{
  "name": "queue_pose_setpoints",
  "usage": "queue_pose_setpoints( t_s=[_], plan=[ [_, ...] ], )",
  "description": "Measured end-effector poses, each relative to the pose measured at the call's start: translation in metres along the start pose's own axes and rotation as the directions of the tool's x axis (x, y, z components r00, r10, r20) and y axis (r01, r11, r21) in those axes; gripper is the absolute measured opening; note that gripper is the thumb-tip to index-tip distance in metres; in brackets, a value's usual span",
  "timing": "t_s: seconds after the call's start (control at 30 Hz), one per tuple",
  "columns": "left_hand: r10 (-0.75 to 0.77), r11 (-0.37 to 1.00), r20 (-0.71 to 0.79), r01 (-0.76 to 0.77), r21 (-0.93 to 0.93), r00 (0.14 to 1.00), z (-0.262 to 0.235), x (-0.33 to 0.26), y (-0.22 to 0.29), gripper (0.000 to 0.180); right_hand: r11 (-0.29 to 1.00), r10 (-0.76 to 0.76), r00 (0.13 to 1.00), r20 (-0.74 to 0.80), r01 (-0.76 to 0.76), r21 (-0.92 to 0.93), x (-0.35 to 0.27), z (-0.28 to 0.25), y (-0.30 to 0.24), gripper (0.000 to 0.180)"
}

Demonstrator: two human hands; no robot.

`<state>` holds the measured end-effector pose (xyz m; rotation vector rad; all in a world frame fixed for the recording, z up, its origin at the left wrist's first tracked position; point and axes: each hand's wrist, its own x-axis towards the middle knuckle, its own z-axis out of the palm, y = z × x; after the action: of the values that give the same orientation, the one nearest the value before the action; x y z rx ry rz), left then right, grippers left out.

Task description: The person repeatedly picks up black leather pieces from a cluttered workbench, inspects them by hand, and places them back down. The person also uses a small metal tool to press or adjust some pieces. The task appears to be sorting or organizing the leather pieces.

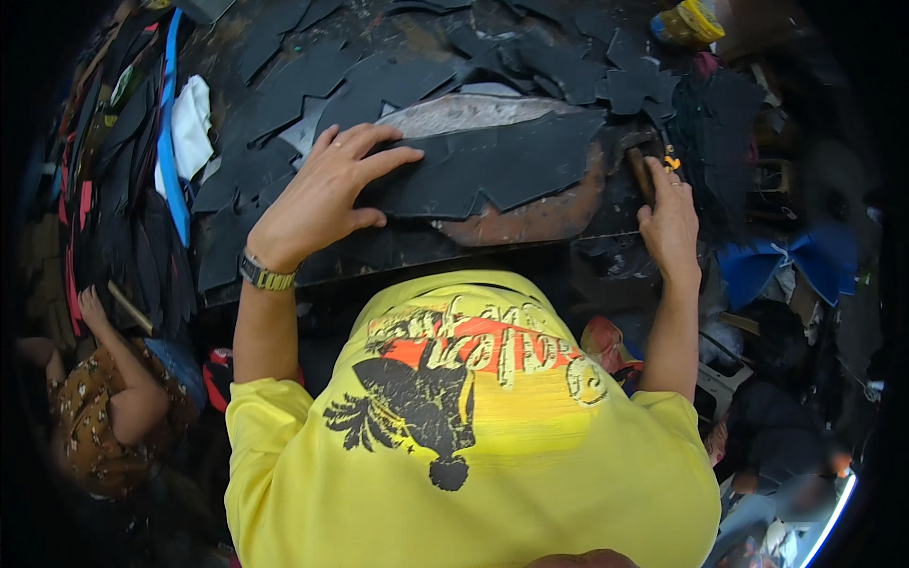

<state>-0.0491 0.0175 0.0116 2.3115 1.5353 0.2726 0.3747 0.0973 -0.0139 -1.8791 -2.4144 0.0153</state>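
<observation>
A dark grey sheet piece with a notched lower edge [492,166] lies flat on the work table. My left hand [336,180], with a watch on its wrist, rests on the sheet's left part, fingers spread and thumb apart. Beyond the sheet shows a greyish, worn curved surface [483,112], and a reddish-brown patch [530,225] shows along its near side. My right hand [670,222] is at the table's right, fingers closed along a narrow brown tool, perhaps a handle [641,175]. The tool's full shape is partly hidden.
Several dark cut offcuts [284,114] cover the far table. A yellow-rimmed tub [689,24] stands far right. Dark strips and a blue strip [170,123] hang at the left beside a white cloth [192,128]. Another person's arm [128,379] is at lower left.
</observation>
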Motion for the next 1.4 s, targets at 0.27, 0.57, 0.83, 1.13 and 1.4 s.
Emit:
queue_pose_setpoints(
  t_s=[0.27, 0.57, 0.83, 1.13, 1.4],
  plan=[
    [0.027, 0.999, -0.038, -0.029, -0.040, 0.999, 0.011, -0.001, 0.003, 0.088, 0.993, 0.051, 0.989, -0.139, -0.034, 0.116, 0.003, 0.011, 0.002, 0.051],
    [0.012, 0.998, -0.094, -0.018, -0.057, 0.995, 0.019, -0.002, 0.003, 0.084, 0.421, 0.270, 0.963, 0.008, -0.126, 0.898, -0.011, -0.031, -0.026, 0.044],
    [0.000, 0.995, -0.117, -0.012, -0.102, 0.993, 0.018, -0.003, 0.002, 0.074, 0.204, 0.216, 0.938, -0.273, 0.230, 0.951, -0.044, -0.034, -0.066, 0.047],
    [0.089, 0.982, -0.121, -0.108, -0.153, 0.989, 0.018, -0.004, -0.009, 0.063, 0.242, 0.227, 0.934, -0.277, 0.221, 0.945, -0.041, -0.044, -0.054, 0.047],
    [0.068, 0.997, -0.032, -0.069, -0.022, 0.997, 0.004, -0.004, -0.004, 0.079, 0.274, 0.220, 0.877, -0.427, 0.364, 0.890, -0.044, -0.055, -0.054, 0.047]
  ],
)
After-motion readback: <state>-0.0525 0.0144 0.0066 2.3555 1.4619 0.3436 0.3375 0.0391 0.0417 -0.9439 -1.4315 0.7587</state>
